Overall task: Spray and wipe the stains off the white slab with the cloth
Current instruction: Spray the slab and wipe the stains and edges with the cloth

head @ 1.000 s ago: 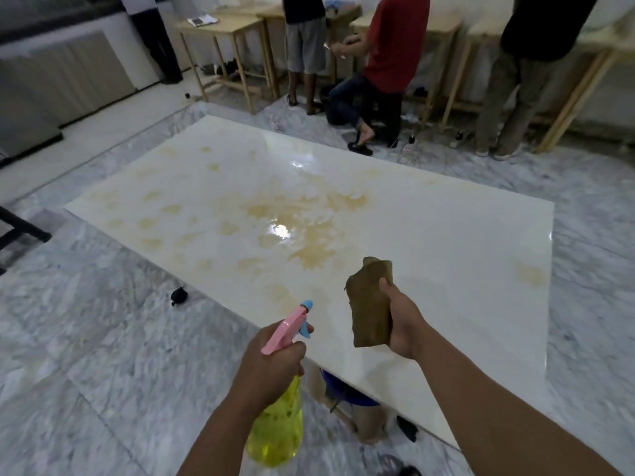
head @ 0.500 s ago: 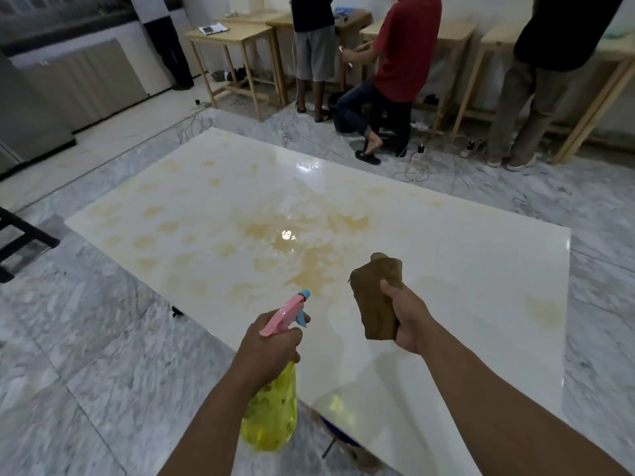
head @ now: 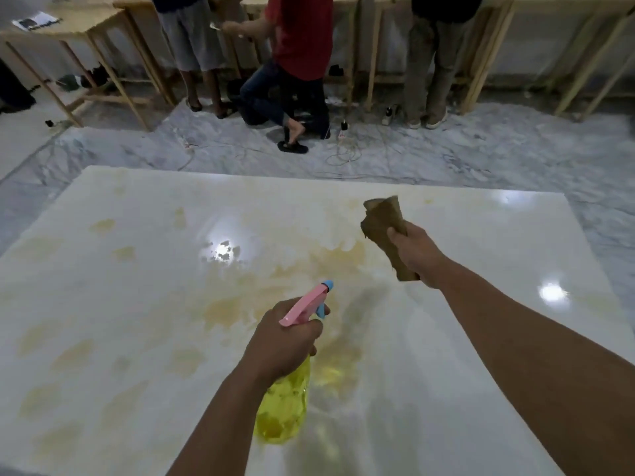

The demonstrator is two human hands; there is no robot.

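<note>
Marble floor around stained white slab

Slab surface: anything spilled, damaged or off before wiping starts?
Yes: the white slab carries yellow-brown stains, densest in the middle ahead of the spray bottle, with fainter blotches toward its left side. No cracks or chips visible. The cloth is held above it, not wiping yet.

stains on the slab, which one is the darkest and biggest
The large amber stain in the middle of the white slab, just ahead of the spray bottle nozzle. The patches toward the left edge are small, pale and separate.
</note>
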